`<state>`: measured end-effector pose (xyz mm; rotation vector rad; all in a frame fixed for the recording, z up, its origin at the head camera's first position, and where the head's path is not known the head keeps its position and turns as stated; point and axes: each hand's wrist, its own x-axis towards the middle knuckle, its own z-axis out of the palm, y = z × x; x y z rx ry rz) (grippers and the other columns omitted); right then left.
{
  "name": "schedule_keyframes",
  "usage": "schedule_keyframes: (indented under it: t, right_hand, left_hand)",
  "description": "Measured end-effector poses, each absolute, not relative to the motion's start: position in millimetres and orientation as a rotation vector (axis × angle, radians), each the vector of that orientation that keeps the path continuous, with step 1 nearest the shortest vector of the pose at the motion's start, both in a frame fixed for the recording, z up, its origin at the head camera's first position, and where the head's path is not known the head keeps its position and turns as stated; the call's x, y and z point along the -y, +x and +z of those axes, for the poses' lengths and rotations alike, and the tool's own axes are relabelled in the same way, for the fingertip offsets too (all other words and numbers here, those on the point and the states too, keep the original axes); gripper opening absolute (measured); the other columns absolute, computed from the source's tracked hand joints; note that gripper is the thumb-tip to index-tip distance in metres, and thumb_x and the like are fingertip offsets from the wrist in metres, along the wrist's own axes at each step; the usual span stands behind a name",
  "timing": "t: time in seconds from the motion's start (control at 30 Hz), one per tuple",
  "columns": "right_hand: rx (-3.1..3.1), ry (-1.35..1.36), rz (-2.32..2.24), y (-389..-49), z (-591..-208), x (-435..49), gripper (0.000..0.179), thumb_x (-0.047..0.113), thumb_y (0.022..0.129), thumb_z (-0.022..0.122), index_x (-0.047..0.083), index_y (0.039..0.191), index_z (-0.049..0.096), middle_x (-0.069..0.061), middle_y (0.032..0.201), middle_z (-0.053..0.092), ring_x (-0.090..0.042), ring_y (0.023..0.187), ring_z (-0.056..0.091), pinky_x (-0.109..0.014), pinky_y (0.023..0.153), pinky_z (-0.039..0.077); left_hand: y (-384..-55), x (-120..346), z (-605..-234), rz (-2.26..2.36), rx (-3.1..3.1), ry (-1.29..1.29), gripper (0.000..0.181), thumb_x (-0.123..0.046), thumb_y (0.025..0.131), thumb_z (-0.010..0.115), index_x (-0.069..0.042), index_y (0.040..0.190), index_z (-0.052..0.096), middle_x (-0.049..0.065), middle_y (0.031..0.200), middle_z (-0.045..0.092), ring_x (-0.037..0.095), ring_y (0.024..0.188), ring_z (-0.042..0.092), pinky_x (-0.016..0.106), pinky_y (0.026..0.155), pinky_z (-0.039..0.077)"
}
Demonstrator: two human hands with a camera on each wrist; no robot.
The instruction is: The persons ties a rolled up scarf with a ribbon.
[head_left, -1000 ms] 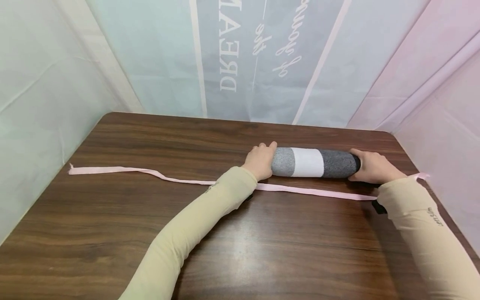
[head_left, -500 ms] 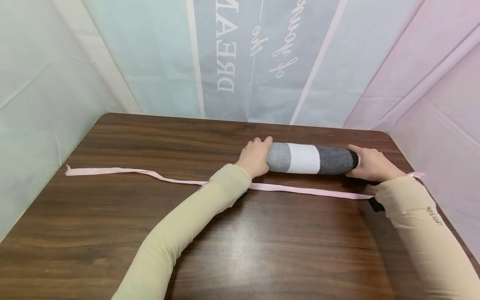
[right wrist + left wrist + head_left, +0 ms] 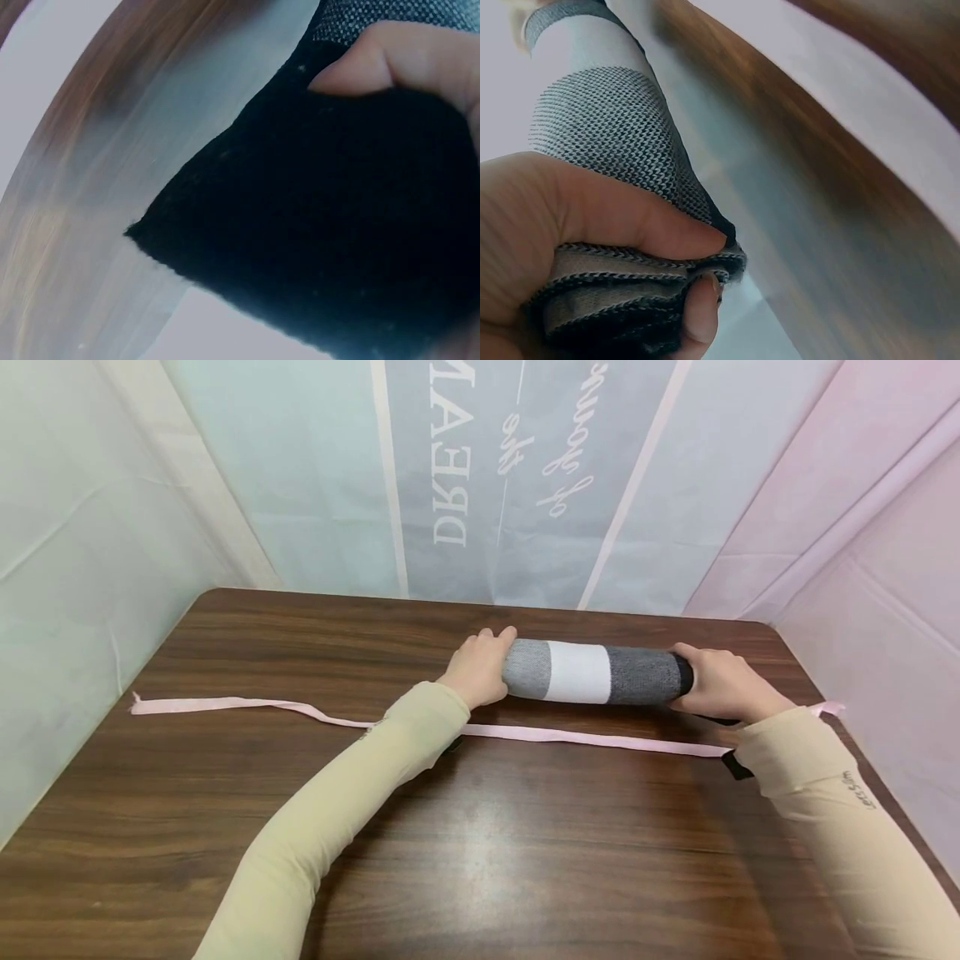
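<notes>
A rolled knitted cloth [image 3: 580,672], banded light grey, white, dark grey and black, spans the space between both hands over the back right of the table. My left hand [image 3: 477,668] grips its light grey end. In the left wrist view, the thumb and a fingertip pinch the folded layers [image 3: 622,292] at that end. My right hand [image 3: 723,683] holds the black end, and a black corner [image 3: 225,217] hangs out past the thumb in the right wrist view. Just nearer than the roll, a long pink ribbon [image 3: 592,739] lies across the table, partly hidden under both forearms.
The brown wooden table [image 3: 480,860] has a back edge that meets a pale hanging cloth [image 3: 495,485] with white lettering. More light cloth hangs at the left [image 3: 67,568] and the right [image 3: 885,585]. Beige sleeves cover both forearms.
Both hands have moved the rolled cloth left and slightly toward the back of the table, holding it throughout. The pink ribbon stays in place; the view has shifted slightly.
</notes>
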<state>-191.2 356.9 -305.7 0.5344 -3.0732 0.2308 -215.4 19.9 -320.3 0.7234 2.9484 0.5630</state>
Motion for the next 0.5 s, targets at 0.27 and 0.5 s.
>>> schedule_keyframes:
  t: [0.27,0.5]
  right_hand:
    - [3.056,0.540,0.249,-180.7,-299.2,-331.3,0.054,0.014,0.061,0.078,0.004,0.108,0.055,-0.013,0.084,0.065,-0.025,0.069,0.058,-0.042,0.057,0.044]
    - [3.061,0.494,0.272,-168.6,-294.7,-309.3,0.051,0.013,0.063,0.075,0.000,0.108,0.054,-0.018,0.086,0.065,-0.026,0.069,0.059,-0.041,0.058,0.045]
  left_hand:
    - [-221.7,4.0,-315.8,0.587,-2.965,0.742,0.054,0.001,0.075,0.067,-0.007,0.126,0.049,0.018,0.109,0.058,0.033,0.100,0.060,0.042,0.079,0.053]
    - [-224.3,21.0,-315.4,0.571,-2.960,0.733,0.058,0.003,0.072,0.066,-0.008,0.127,0.048,0.017,0.109,0.056,0.031,0.098,0.059,0.042,0.078,0.052]
